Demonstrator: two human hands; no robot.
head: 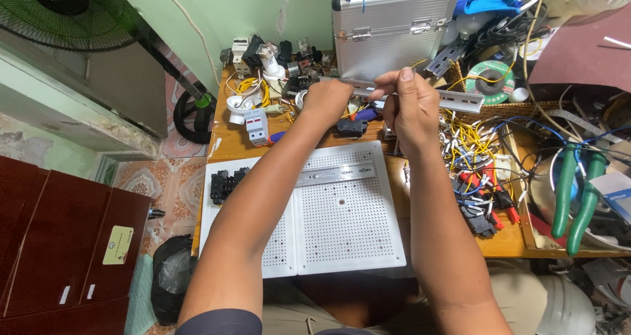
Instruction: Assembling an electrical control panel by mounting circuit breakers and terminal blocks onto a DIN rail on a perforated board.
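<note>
- A slotted metal mounting rail (pixel 420 93) is gripped by the left hand (pixel 327 98) and right hand (pixel 409 105).
- It is held level above a white perforated panel (pixel 342 223), before an aluminium case (pixel 388 23).

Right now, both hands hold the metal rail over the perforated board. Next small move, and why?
Probably lower the metal rail onto the white perforated board. The left hand and right hand hold it level above the board, where a similar rail already lies.
</note>
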